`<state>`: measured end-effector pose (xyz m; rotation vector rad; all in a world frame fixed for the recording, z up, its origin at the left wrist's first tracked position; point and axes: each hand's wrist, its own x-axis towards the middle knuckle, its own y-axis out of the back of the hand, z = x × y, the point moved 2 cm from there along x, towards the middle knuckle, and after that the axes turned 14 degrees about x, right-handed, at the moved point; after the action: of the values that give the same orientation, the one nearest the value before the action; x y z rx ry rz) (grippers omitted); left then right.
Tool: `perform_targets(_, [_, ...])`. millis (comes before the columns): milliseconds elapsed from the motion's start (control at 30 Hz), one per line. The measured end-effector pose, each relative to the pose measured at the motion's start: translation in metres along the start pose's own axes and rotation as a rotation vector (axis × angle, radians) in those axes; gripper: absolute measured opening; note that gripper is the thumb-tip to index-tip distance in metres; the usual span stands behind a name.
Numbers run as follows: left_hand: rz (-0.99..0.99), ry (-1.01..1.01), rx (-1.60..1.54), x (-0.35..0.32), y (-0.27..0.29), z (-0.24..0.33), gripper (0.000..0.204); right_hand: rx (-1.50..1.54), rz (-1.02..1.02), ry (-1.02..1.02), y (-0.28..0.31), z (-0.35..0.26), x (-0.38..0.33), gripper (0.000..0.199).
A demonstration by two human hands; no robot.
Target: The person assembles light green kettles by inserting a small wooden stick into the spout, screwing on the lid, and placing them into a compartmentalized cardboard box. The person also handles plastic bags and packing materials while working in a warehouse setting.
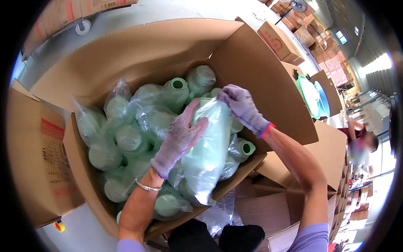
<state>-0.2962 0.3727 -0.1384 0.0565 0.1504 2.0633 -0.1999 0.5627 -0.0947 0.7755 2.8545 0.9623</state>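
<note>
A pale green plastic bottle in a clear bag [205,153] is held up over an open cardboard box [268,80]. My gloved left hand [178,136] grips the left side of it, thumb and fingers against the plastic. At the top, my gloved right hand [243,107] pinches the bag's gathered end. Several more bagged green bottles [128,138] lie packed in the box, left of and beneath the held one. Round open necks show on a few, such as a bottle [177,85] at the back and another bottle [247,148] at the right.
A closed carton [31,159] stands at the left. Loose clear plastic [218,214] and flattened cardboard [262,210] lie near my knees. Green and blue round basins [312,96] are at the right. A yellow tape roll [59,226] is on the floor; a person [360,143] is farther off.
</note>
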Motion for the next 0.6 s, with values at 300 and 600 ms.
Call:
perform_targets(300, [0.099, -0.496, 1.02, 0.001, 0.081, -0.057, 0.044, -0.068, -0.141, -0.499, -0.064, 0.11, 0.057, 0.042])
perform_targets(600, [-0.118, -0.462, 0.873, -0.045, 0.107, -0.061, 0.078, 0.319, 0.09, -0.376, -0.092, 0.165, -0.024, 0.038])
